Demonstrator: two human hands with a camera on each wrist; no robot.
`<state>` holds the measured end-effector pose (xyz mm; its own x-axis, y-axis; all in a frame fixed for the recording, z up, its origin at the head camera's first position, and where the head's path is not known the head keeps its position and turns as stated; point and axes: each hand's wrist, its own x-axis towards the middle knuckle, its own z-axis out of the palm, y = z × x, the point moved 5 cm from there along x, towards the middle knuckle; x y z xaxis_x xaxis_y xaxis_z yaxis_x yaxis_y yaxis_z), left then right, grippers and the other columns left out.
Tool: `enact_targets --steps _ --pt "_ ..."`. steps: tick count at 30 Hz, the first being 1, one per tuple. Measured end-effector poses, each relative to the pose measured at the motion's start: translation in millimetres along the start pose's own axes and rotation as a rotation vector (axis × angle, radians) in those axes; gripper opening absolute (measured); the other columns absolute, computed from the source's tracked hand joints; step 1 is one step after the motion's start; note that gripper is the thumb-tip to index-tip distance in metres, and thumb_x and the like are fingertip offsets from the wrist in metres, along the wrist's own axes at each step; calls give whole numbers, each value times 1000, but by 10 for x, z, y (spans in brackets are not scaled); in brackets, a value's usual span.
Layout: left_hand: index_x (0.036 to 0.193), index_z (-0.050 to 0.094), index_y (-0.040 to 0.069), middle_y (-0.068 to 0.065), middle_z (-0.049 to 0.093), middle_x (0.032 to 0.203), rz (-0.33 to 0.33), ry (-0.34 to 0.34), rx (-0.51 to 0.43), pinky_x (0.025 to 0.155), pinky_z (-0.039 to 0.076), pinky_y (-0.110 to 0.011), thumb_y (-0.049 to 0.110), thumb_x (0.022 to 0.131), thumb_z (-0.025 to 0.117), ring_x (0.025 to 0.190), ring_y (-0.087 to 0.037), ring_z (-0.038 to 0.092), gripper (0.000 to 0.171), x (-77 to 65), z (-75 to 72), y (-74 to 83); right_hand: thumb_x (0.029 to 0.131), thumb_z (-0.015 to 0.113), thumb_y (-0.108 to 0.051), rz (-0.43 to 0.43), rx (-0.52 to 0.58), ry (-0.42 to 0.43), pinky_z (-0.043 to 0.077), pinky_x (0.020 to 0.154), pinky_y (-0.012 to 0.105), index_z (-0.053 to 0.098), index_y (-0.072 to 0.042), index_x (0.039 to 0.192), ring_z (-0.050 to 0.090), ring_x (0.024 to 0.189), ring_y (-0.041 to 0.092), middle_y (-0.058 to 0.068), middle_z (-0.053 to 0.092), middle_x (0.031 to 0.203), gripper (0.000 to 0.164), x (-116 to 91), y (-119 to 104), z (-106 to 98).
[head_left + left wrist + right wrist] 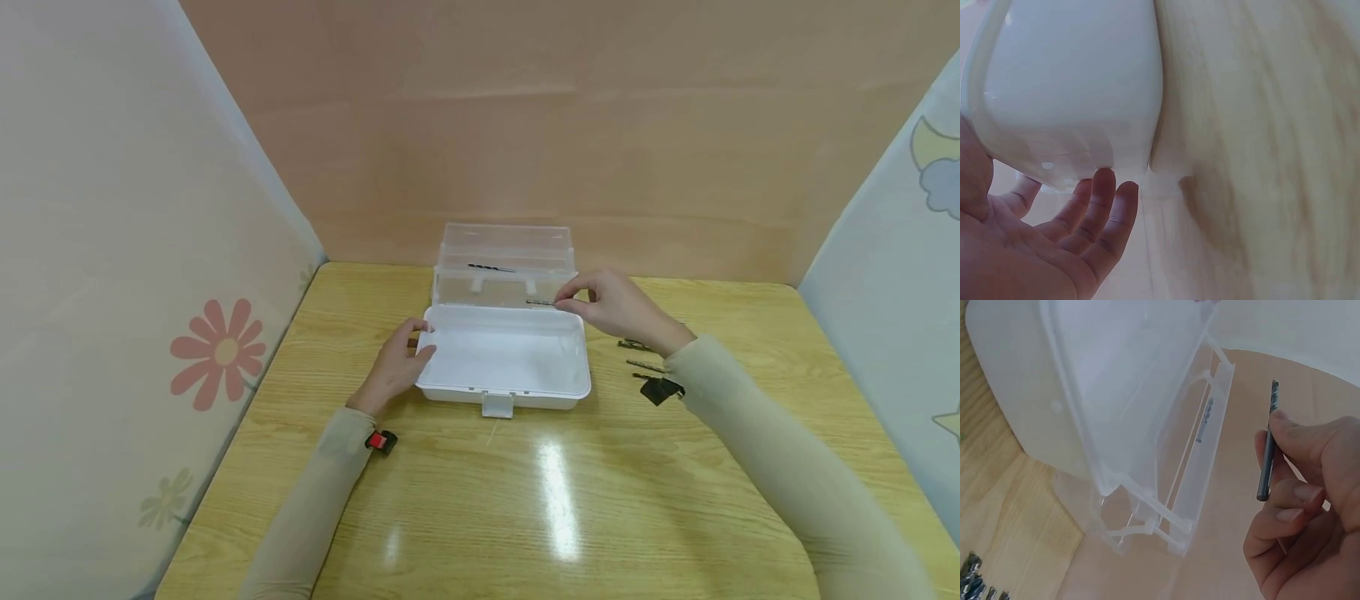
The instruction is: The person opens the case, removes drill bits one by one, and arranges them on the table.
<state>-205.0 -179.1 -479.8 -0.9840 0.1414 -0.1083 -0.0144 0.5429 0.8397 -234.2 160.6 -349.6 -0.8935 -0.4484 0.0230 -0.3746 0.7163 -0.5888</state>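
Note:
A white storage box (504,400) stands on the table with its clear lid folded back behind it. At the box's left end my left hand (396,360) holds the rim, its fingertips (1105,178) against the outer wall in the left wrist view. Between thumb and fingers my right hand (615,308) pinches a drill bit (1267,456) over the back right of the box, fluted end pointing away from the palm. Another drill bit (491,267) with a dark fluted end lies in the translucent tray (1194,481) behind the main compartment.
Right of the box, several drill bits (645,365) lie on the wooden table (450,500), partly behind the right forearm. A latch (497,406) hangs at the box's front. Cloth-like walls (637,150) enclose the back and both sides.

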Motion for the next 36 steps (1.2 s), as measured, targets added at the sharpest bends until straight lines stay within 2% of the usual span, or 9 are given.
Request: enact_targets --steps 6,11,18,21,26,29,36 --pt "144 51 13 -16 54 152 1 -10 -5 100 57 -52 25 109 59 129 -38 60 38 5 -1 -23 103 73 -25 39 16 36 39 54 31 82 -13 111 43 53 16 3 68 82 18 -207 129 -51" --pt "144 51 13 -17 54 152 -8 -10 -6 103 56 -54 25 109 59 130 -39 59 38 2 -2 -9 102 73 -25 60 10 53 38 53 28 82 -14 110 42 52 12 2 64 72 16 -367 244 -83" --pt "143 52 14 -16 54 153 -11 -6 -1 103 56 -54 26 109 59 132 -39 59 38 11 5 -18 101 75 -21 59 -4 73 37 52 27 83 -15 106 42 54 10 1 68 76 11 -583 372 -67" --pt "144 52 13 -16 54 153 -13 -5 0 104 56 -55 26 109 59 132 -40 59 38 11 6 -17 100 76 -20 69 -7 83 36 53 26 83 -15 105 41 56 8 3 64 71 10 -658 428 -51" --pt "143 52 14 -15 53 153 -14 0 5 104 56 -55 25 108 60 131 -39 59 38 16 8 -28 100 76 -20 84 1 74 37 52 26 83 -15 105 41 56 8 1 71 79 10 -766 506 -12" --pt "143 52 13 -15 53 153 -7 0 9 103 56 -55 25 108 60 131 -39 59 38 10 2 -28 100 76 -20 92 0 70 36 52 26 83 -13 106 41 56 7 1 70 78 11 -822 561 16" --pt "143 52 14 -14 54 153 -11 -3 3 104 55 -55 26 108 60 131 -39 58 38 18 6 -32 101 76 -23 131 -14 60 36 53 27 83 -12 109 41 57 9 8 67 79 16 -932 743 118"
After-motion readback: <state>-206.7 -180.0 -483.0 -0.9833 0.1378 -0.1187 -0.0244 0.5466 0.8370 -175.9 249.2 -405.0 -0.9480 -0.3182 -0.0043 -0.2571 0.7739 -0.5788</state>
